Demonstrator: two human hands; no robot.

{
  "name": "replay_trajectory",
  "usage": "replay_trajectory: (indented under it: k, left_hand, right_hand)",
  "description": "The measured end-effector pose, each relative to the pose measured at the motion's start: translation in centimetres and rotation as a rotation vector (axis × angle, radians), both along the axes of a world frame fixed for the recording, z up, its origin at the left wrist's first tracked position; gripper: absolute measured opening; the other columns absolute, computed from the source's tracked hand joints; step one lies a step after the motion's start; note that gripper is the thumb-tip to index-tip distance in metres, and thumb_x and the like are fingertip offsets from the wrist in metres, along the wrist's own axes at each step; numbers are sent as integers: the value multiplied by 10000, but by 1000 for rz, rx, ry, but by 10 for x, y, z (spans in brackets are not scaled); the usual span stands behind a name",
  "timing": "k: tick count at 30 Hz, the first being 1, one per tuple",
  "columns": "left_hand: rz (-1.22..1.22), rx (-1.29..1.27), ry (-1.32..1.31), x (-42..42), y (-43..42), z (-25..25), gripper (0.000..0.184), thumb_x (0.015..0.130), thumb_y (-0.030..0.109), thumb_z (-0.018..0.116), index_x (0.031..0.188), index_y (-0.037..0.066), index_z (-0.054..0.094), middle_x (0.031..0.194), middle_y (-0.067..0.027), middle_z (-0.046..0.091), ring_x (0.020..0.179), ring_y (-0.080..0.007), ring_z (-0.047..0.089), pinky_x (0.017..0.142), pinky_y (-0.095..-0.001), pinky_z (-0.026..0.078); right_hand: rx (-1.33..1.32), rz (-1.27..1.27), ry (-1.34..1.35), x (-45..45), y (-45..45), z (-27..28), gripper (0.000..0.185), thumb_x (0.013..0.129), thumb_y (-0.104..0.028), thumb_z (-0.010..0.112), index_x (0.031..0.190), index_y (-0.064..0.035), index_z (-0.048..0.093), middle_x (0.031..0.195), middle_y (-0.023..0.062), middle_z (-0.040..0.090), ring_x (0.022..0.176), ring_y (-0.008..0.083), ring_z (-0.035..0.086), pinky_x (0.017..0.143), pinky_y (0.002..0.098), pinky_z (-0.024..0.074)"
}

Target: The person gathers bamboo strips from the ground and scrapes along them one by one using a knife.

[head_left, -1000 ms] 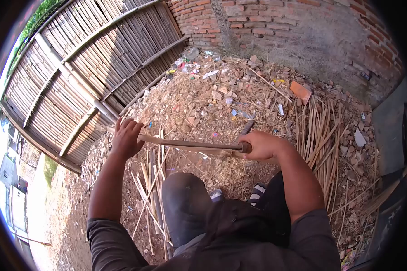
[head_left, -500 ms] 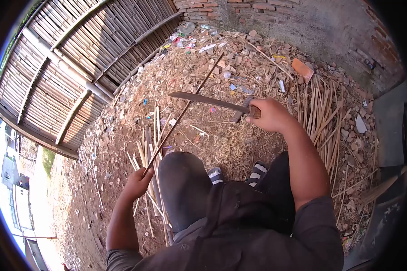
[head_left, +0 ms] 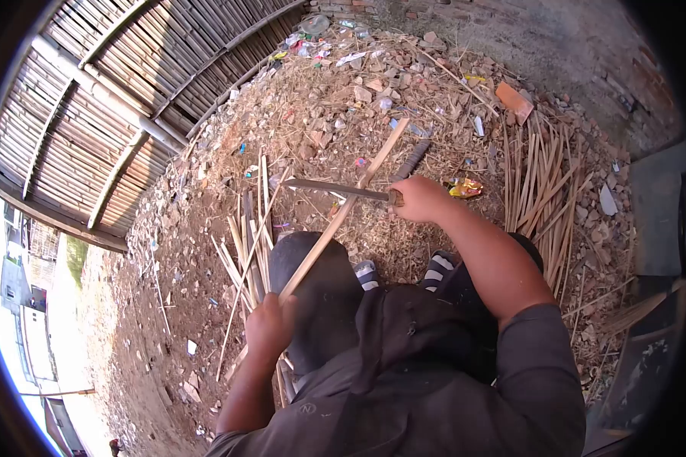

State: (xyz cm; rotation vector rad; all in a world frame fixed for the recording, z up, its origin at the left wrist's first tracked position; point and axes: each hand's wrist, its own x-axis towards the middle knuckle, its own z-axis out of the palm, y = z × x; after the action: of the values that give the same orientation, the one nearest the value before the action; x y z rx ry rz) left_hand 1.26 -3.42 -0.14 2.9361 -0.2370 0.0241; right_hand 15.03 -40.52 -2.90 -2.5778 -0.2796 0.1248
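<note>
1. Hands, head view: both occupied. Gripping near end of pale split strip [head_left: 343,212] in left hand [head_left: 270,327], with fingers curled tight around it.
2. Holding dark blade [head_left: 320,187] by its right end in right hand [head_left: 421,199], with fist closed on the grip, partly hidden.
3. Strip placement: ahead of left hand, passing across left knee [head_left: 301,255] in view; long axis slanting near left to far right.
4. Key relation: crossed by blade a little beyond strip's middle; blade running roughly left-right, tip to left. Nearer to crossing: right hand, just right of it. Farther: left hand, back at near end. Touching or slightly apart at crossing: cannot tell.
5. Around: dark ridged bar [head_left: 413,158] just beyond right hand; yellow-red wrapper [head_left: 466,187] to its right; strip pile [head_left: 541,186] farther right.
</note>
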Motion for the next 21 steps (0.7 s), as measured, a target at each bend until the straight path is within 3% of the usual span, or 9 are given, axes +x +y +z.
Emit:
replay_trajectory:
  k: [3,6,9,11,13,16,19,20,21]
  left_hand:
    - [62,-26,4,3,9,-14,365,1003,363,528,835,40,548,689,-249,620,666,-469,637,590,-575,496]
    - [72,-37,33,8,11,-17,368,1004,367,522,827,44,542,687,-255,620,658,-483,630,588,-590,491]
    - [-109,-58,36,10,20,-11,367,1007,373,515,841,47,549,700,-267,625,676,-494,628,603,-602,484]
    - [35,-94,115,15,22,-14,397,1017,388,500,841,36,552,731,-282,630,724,-508,623,627,-602,475]
    - [50,-109,154,15,22,-7,436,1027,406,481,835,22,560,753,-290,636,756,-518,620,650,-598,472]
    - [31,-246,244,21,29,-3,521,1051,446,429,860,-10,591,760,-291,633,786,-510,624,698,-553,479]
    - [40,-388,369,28,35,-3,583,1067,472,383,894,-35,615,763,-289,626,799,-491,625,727,-500,478]
    - [34,-367,395,31,40,-6,622,1075,489,364,879,-49,607,730,-240,612,738,-401,619,721,-448,477]
    - [57,-377,435,33,44,-8,633,1075,495,360,862,-50,602,720,-219,605,723,-366,606,716,-440,476]
  right_hand:
    - [-39,-27,-16,-2,0,-2,300,798,-351,754,980,-125,676,877,137,708,878,361,696,767,494,546]
    - [-168,107,56,-17,22,22,313,805,-363,754,968,-107,676,881,138,706,887,357,695,776,494,545]
    - [-88,101,75,-1,5,-5,350,800,-379,762,969,-83,682,881,157,705,902,362,692,788,492,543]
    - [47,-72,64,21,-15,-30,376,806,-386,772,986,-66,690,897,175,707,900,360,691,787,475,540]
    - [174,-207,49,27,-20,-28,386,811,-386,774,1008,-64,691,909,179,709,895,358,691,785,466,539]
    - [36,-93,38,9,-11,4,331,831,-364,753,994,-86,678,856,166,691,872,352,692,766,472,537]
    - [-100,55,-36,-6,8,8,263,838,-351,731,930,-113,665,792,152,672,839,360,691,734,489,534]
    - [-127,83,-40,-8,12,11,257,839,-349,729,920,-114,664,783,151,671,834,362,691,733,491,534]
    - [-153,113,-45,-10,15,12,250,840,-348,726,910,-116,663,775,150,670,829,364,690,731,492,533]
